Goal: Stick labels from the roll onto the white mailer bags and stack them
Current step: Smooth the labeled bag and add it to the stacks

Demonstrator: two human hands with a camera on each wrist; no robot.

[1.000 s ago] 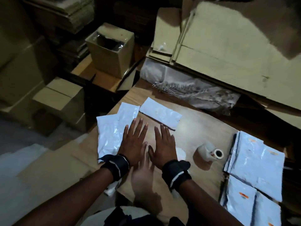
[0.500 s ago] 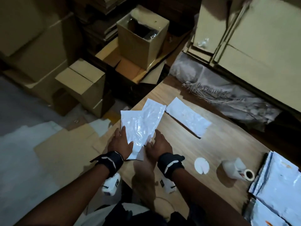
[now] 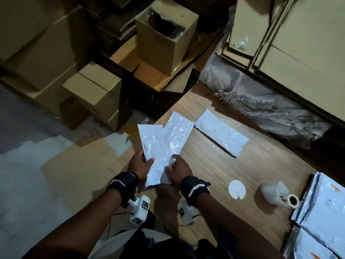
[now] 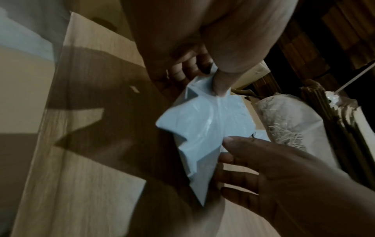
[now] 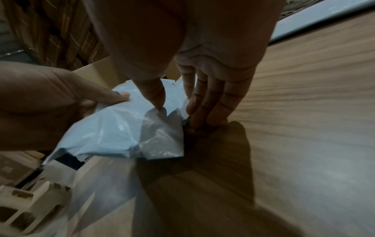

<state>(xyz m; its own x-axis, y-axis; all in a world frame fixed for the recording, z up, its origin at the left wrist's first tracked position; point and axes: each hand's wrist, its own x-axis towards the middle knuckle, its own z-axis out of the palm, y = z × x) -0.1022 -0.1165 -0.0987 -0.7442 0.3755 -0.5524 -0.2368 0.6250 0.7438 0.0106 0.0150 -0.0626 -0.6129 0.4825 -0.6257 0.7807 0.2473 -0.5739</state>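
Note:
Two white mailer bags (image 3: 164,144) overlap at the table's near left edge, their near ends lifted and crumpled. My left hand (image 3: 147,160) grips them from the left, its thumb (image 4: 221,85) on top of the bags (image 4: 202,128) and the fingers beneath. From the right, my right hand (image 3: 172,162) pinches the same bags (image 5: 121,128) with its thumb (image 5: 154,97) on top. A third white mailer bag (image 3: 222,135) lies flat further back. The label roll (image 3: 280,195) lies on its side at the right, with no hand on it.
A stack of white bags with orange marks (image 3: 324,208) lies at the table's right edge. A round white disc (image 3: 237,189) sits near the roll. A grey woven sack (image 3: 261,109) and flat cardboard border the far side. Cardboard boxes (image 3: 93,94) stand on the floor to the left.
Both hands lay flat on the table a second ago. They have since slid to the two overlapping bags, taken hold of them and raised their near ends.

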